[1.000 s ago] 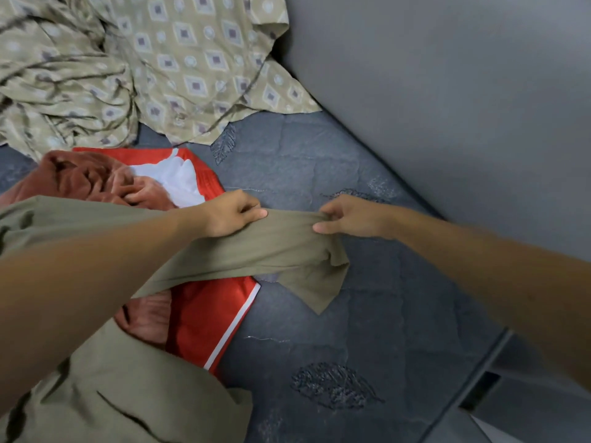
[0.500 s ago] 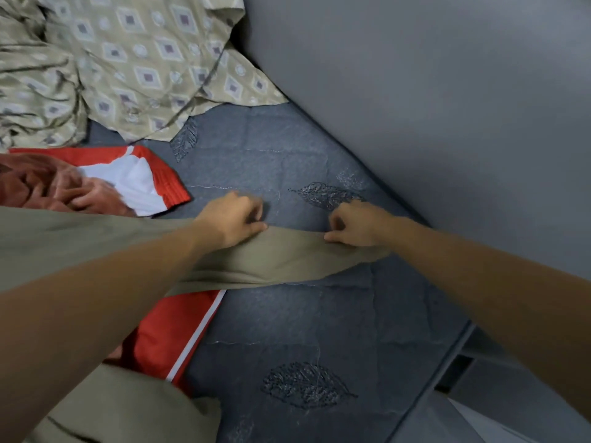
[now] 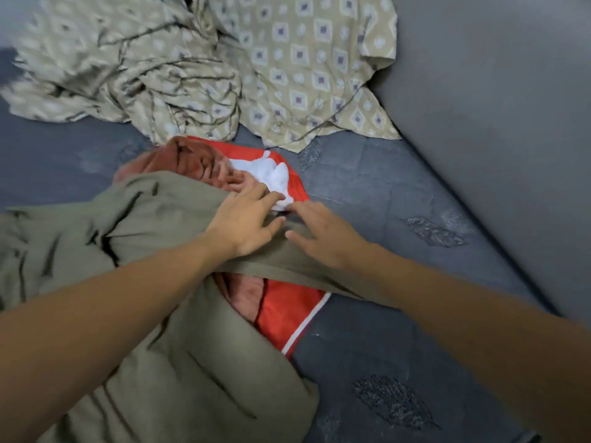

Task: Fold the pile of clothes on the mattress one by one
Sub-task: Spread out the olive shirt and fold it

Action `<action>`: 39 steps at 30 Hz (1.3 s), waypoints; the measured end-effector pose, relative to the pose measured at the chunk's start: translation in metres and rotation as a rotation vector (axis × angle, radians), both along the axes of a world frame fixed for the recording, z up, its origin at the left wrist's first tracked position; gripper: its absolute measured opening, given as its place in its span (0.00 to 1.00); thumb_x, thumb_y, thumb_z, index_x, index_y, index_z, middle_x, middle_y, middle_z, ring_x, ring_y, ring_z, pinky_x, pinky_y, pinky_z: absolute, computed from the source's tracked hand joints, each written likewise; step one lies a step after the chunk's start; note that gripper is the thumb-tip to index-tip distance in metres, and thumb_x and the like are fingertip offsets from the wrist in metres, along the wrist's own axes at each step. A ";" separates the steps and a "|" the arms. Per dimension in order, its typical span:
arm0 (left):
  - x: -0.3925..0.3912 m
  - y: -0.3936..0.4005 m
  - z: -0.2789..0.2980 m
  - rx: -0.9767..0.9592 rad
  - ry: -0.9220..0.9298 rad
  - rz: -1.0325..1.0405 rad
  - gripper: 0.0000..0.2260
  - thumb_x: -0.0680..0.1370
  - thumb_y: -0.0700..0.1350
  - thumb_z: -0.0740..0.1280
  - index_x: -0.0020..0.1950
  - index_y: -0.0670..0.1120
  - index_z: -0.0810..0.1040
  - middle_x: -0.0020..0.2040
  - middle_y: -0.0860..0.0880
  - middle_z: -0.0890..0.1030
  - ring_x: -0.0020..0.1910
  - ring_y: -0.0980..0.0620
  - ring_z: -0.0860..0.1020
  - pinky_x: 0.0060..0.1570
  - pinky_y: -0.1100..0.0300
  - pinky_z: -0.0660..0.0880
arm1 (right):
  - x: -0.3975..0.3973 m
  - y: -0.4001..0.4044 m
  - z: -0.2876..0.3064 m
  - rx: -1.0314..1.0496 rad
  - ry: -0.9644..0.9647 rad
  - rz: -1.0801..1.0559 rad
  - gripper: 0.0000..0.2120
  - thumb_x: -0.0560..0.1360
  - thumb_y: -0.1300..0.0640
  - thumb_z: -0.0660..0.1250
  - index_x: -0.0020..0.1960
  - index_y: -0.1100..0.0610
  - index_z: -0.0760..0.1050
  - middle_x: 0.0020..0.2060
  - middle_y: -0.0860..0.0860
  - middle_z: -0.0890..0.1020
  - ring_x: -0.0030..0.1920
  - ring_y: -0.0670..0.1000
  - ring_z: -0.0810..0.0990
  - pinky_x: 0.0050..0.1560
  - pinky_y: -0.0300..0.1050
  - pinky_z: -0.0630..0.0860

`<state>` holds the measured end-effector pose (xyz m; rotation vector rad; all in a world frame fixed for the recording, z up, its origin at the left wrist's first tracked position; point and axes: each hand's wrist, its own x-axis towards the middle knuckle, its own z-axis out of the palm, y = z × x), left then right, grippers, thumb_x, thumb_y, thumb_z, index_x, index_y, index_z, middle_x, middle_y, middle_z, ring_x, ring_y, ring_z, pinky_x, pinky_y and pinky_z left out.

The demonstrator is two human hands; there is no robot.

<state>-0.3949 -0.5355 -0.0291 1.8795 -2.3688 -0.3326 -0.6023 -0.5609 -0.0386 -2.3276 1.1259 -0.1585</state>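
Note:
An olive-green garment (image 3: 153, 238) lies rumpled across the left and lower part of the dark grey mattress (image 3: 383, 187). A strip of it runs right, under both hands. My left hand (image 3: 246, 219) rests flat on that strip, fingers spread and straight. My right hand (image 3: 319, 231) lies beside it on the same cloth, fingers also extended. Under the olive garment sit a red garment with white trim (image 3: 287, 311) and a rust-brown one (image 3: 192, 161). A white patch (image 3: 271, 177) shows just beyond my fingertips.
A beige patterned cloth (image 3: 224, 68) is heaped at the back of the mattress. A grey wall (image 3: 495, 123) runs along the right side. Bare mattress with stitched leaf marks (image 3: 393, 401) lies at the lower right.
Both hands have let go of the olive strip's edge and moved left over the pile; their fingers, curled before, now lie straight on the cloth. The view has shifted left.

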 end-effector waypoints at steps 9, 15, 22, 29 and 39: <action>0.231 0.145 0.039 -0.120 0.089 0.338 0.26 0.81 0.59 0.62 0.77 0.51 0.69 0.72 0.47 0.71 0.71 0.43 0.69 0.69 0.45 0.68 | 0.237 0.069 0.058 -0.149 -0.071 0.241 0.22 0.84 0.48 0.64 0.75 0.54 0.68 0.67 0.53 0.74 0.69 0.56 0.71 0.72 0.58 0.65; 0.364 0.287 0.009 -0.016 0.128 0.707 0.29 0.82 0.62 0.62 0.81 0.52 0.63 0.73 0.48 0.69 0.73 0.43 0.67 0.69 0.43 0.68 | 0.390 0.151 0.047 -0.210 0.047 0.499 0.25 0.82 0.46 0.64 0.76 0.53 0.66 0.70 0.52 0.72 0.70 0.56 0.68 0.70 0.58 0.68; 0.418 0.407 -0.067 0.313 0.393 1.057 0.33 0.75 0.69 0.69 0.69 0.45 0.70 0.65 0.43 0.74 0.67 0.40 0.73 0.65 0.44 0.73 | 0.522 0.214 -0.012 -0.259 0.265 0.780 0.29 0.79 0.50 0.70 0.77 0.52 0.66 0.72 0.52 0.71 0.71 0.57 0.67 0.72 0.52 0.65; 0.428 0.429 -0.102 0.214 0.561 1.024 0.09 0.80 0.49 0.71 0.42 0.48 0.75 0.40 0.48 0.80 0.46 0.43 0.81 0.40 0.52 0.73 | 0.569 0.240 -0.055 -0.214 0.358 0.874 0.34 0.78 0.43 0.71 0.81 0.46 0.63 0.80 0.47 0.65 0.81 0.53 0.59 0.78 0.52 0.61; 0.515 0.443 -0.087 -0.058 0.916 1.214 0.10 0.85 0.45 0.64 0.46 0.43 0.77 0.36 0.51 0.76 0.32 0.62 0.72 0.37 0.63 0.67 | 0.644 0.252 -0.048 -0.153 0.222 0.774 0.06 0.84 0.53 0.62 0.51 0.52 0.76 0.50 0.56 0.84 0.54 0.61 0.79 0.55 0.54 0.74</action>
